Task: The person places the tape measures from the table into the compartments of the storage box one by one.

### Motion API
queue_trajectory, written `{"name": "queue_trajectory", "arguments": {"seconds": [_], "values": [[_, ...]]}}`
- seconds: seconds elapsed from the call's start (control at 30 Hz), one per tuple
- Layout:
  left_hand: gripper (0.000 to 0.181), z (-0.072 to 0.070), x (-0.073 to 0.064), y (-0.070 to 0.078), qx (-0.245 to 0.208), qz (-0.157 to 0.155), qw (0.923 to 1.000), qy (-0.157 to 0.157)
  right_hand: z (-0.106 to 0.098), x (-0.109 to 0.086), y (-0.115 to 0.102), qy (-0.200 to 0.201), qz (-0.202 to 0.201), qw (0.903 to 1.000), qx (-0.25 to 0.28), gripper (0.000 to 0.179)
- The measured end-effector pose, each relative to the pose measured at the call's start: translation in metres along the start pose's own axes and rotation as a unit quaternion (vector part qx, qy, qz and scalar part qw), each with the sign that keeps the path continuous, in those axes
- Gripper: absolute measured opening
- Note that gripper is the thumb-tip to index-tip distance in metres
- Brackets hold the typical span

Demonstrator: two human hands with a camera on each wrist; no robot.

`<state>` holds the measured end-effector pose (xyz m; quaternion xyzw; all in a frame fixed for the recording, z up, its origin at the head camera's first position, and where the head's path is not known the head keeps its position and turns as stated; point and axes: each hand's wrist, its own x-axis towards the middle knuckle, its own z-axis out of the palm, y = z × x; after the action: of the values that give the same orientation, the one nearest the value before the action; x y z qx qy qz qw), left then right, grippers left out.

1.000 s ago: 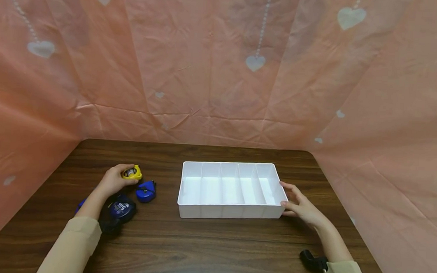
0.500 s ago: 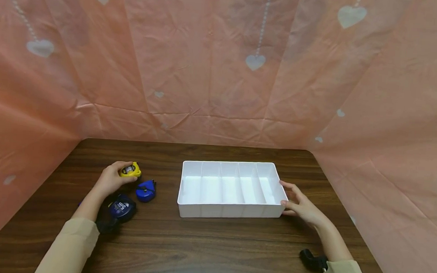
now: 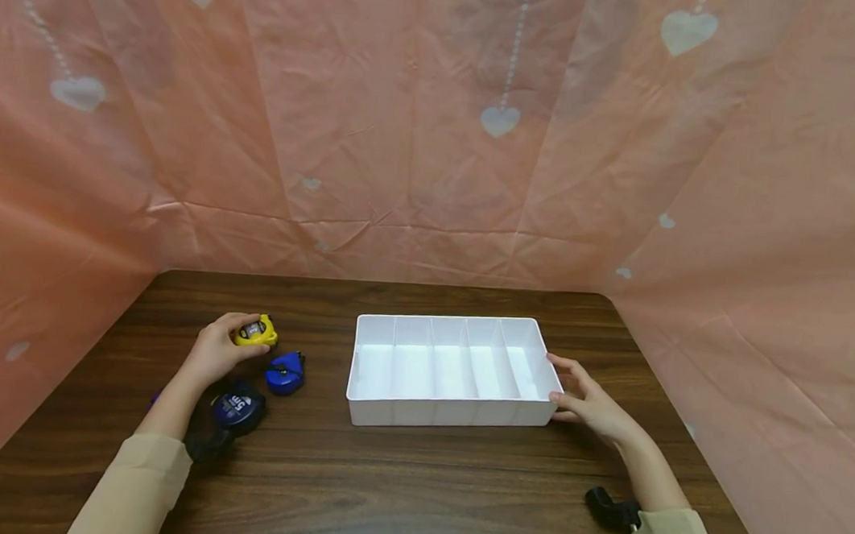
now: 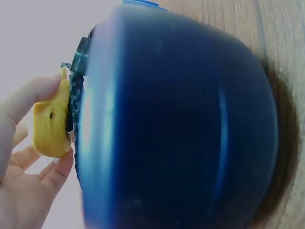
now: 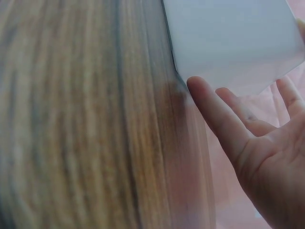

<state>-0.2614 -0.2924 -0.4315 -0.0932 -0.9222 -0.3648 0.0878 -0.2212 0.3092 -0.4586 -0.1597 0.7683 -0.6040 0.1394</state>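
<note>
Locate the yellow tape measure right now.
In the head view, the yellow tape measure is at left, held in the left grip, just beyond the bright blue tape measure.

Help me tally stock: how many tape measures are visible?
3 clear: the yellow tape measure in the left hand, the blue tape measure near it, the dark tape measure by the left forearm. A purplish bit beyond that forearm may be a mostly hidden fourth.
</note>
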Motion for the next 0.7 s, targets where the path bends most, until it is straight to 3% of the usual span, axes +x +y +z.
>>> {"name": "queue_trajectory", "arguments": {"seconds": [0.7], "values": [[0.061,0.003,-0.006,0.025,-0.032,0.015,0.9991,0.024,-0.001,0.000,0.002,-0.001,-0.003,1.0000,-0.004,0.064]]}}
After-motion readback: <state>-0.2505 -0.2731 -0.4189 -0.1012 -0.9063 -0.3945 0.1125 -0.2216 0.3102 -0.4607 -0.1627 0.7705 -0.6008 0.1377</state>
